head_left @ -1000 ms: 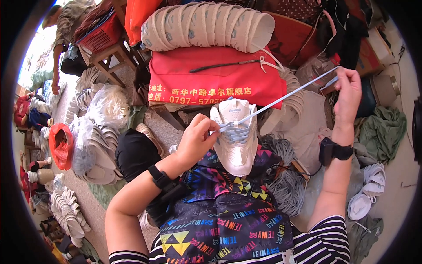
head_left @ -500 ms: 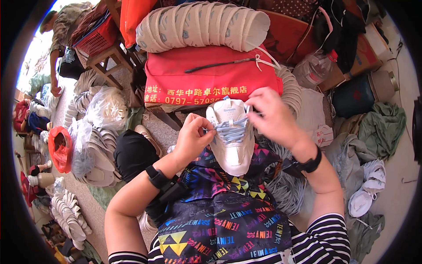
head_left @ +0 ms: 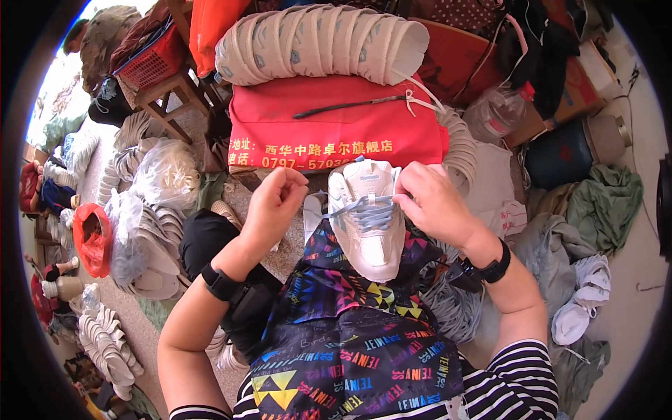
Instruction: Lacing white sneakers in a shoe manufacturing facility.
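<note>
A white sneaker upper [head_left: 378, 255] rests on my patterned apron [head_left: 336, 315], toe toward me and tongue away. Pale blue-grey shoelace [head_left: 371, 215] crosses its front in several rows. My left hand [head_left: 278, 196] is raised to the left of the shoe, fingertips pinched, with a stretch of lace running from the shoe toward it. At the right edge of the eyelets, my right hand [head_left: 428, 199] has its fingers closed on the lace; the fingertips partly hide the grip. Each wrist wears a black band.
Beyond the shoe, a red cloth [head_left: 336, 126] covers a support bearing a row of nested shoe uppers [head_left: 322, 45] and a dark thin tool [head_left: 350, 106]. Bundled grey laces [head_left: 451, 308] lie at my right. Bagged shoe parts [head_left: 150, 238] and a red bag [head_left: 92, 238] stand left.
My left hand has pulled away from the shoe to the left. My right hand has come lower, its fingers closed at the shoe's right edge. The person at far left has moved mostly out of sight.
</note>
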The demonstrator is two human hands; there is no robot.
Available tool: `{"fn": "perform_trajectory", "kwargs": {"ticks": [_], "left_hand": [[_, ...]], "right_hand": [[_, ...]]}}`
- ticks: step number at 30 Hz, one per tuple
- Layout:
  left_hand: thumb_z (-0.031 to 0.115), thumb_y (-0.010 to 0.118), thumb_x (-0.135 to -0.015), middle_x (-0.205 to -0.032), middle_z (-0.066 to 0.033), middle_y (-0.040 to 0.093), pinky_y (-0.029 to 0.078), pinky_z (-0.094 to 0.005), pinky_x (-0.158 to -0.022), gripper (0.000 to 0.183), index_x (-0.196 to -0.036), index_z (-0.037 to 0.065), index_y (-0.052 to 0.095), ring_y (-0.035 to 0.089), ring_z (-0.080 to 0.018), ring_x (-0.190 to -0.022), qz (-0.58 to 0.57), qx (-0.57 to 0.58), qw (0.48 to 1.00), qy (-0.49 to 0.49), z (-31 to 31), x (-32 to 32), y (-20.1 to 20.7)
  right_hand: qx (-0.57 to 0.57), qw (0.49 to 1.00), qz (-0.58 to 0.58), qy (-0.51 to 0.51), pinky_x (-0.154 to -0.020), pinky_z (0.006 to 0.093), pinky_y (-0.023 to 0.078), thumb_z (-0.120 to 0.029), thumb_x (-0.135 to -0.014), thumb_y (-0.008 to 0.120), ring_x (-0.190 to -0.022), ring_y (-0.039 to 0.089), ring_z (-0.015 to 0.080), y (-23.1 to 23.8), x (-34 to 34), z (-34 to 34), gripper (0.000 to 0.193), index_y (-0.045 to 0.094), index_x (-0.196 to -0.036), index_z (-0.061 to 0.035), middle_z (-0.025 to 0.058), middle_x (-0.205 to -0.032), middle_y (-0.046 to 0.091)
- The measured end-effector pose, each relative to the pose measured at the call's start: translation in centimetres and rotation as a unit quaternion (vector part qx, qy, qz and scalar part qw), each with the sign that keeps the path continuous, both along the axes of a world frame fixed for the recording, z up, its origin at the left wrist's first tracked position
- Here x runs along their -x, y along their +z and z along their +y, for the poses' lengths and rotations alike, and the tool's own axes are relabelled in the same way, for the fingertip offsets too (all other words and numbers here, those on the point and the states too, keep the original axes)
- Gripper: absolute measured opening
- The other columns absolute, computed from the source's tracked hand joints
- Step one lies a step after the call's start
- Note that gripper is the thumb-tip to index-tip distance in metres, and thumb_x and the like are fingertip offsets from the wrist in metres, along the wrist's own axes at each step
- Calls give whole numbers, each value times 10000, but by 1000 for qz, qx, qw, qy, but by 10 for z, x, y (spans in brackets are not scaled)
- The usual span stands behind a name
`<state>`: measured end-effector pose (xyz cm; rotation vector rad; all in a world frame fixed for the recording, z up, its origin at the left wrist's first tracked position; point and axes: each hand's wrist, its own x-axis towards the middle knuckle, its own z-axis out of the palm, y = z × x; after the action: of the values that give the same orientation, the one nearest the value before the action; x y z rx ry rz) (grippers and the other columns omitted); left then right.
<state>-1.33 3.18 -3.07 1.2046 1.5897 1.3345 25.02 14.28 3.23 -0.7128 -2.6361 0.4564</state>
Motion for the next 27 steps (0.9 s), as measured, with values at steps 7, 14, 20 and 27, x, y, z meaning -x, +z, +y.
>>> {"fn": "perform_trajectory", "kwargs": {"ticks": [7,14,20,27], "left_hand": [[101,784,-755,-897,-8,466,430,-221,-628,241,-940,47,639,461,-71,-684,99,52,989,-94,-5,-39,-10],[58,658,-852,-710,-53,567,463,-272,-552,128,-868,16,538,569,-111,-636,-20,150,981,-121,-5,-33,7],[46,629,-844,-805,-136,594,487,-369,-659,103,-922,23,565,605,-307,-745,231,23,963,-138,-7,4,14],[95,665,-820,-828,-102,537,498,-377,-723,94,-896,49,696,584,-298,-788,450,-67,888,-66,-21,42,13]], "right_hand": [[191,976,-104,0,-615,450,474,-176,-839,610,-708,625,364,5,3,-16,123,561,-875,-69,157,-717,619],[217,974,-64,-30,-617,453,470,-177,-851,598,-714,625,364,1,-3,-6,129,550,-882,-61,163,-731,621],[162,985,1,-62,-626,441,477,-175,-857,598,-722,627,358,-9,-8,4,129,567,-899,-57,157,-760,633],[134,987,-3,-84,-689,401,489,-139,-861,595,-796,630,329,-25,-42,19,100,663,-868,-65,157,-825,653]]}}
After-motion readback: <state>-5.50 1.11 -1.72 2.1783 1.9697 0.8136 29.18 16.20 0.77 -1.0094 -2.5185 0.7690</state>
